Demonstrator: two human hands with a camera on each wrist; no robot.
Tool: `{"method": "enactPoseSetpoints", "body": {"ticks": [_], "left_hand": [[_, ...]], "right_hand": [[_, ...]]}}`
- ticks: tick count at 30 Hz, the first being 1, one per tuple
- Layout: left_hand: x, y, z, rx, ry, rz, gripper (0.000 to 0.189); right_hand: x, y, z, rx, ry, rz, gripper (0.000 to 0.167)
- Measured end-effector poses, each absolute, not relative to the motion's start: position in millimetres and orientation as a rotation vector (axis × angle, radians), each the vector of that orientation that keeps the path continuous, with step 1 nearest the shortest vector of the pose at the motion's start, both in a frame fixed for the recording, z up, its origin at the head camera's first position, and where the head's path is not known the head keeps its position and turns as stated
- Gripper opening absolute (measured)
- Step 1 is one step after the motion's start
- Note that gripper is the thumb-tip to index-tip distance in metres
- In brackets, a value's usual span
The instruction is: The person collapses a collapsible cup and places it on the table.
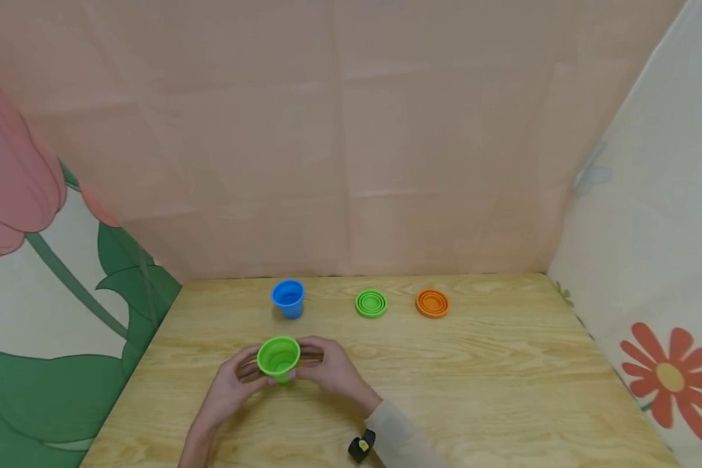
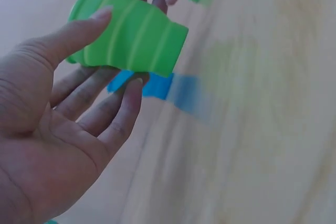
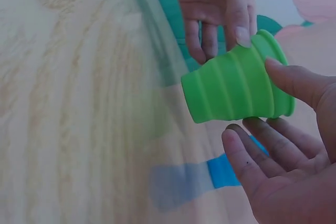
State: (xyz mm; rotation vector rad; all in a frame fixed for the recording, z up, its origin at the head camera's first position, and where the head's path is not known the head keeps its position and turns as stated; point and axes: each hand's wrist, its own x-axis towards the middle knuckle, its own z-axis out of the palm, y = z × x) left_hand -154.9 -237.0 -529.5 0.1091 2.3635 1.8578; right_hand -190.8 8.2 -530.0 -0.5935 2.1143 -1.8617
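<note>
Both hands hold a green collapsible cup [image 1: 278,357], extended to full height with its mouth up, just over the table. On its left side the left hand [image 1: 228,389] grips it, thumb on the near wall and fingers behind. From the other side the right hand [image 1: 335,372] pinches it the same way. Ridged rings show along the cup wall [image 2: 134,32] in the left wrist view. In the right wrist view, a gap shows between the cup's narrow base [image 3: 192,98] and the tabletop.
Behind the hands stands an extended blue cup [image 1: 288,299]. To its right lie a flattened green cup [image 1: 371,303] and a flattened orange cup [image 1: 432,303]. A black band [image 1: 362,446] is by the right sleeve. Cloth walls border the wooden table [image 1: 503,377].
</note>
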Motion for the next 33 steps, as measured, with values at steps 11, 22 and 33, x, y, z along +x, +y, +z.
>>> {"method": "enactPoseSetpoints", "body": {"ticks": [11, 22, 33], "left_hand": [[-159, -199, -510, 0.167, 2.316, 1.894, 0.066], [-167, -144, -495, 0.316, 2.253, 1.920, 0.059], [-177, -94, -483, 0.500, 2.257, 1.904, 0.048]], "right_hand": [[-188, 49, -510, -0.598, 2.125, -1.873, 0.051], [-181, 106, -494, -0.568, 2.197, -1.903, 0.052], [-175, 157, -490, -0.495, 2.417, -1.898, 0.044]]}}
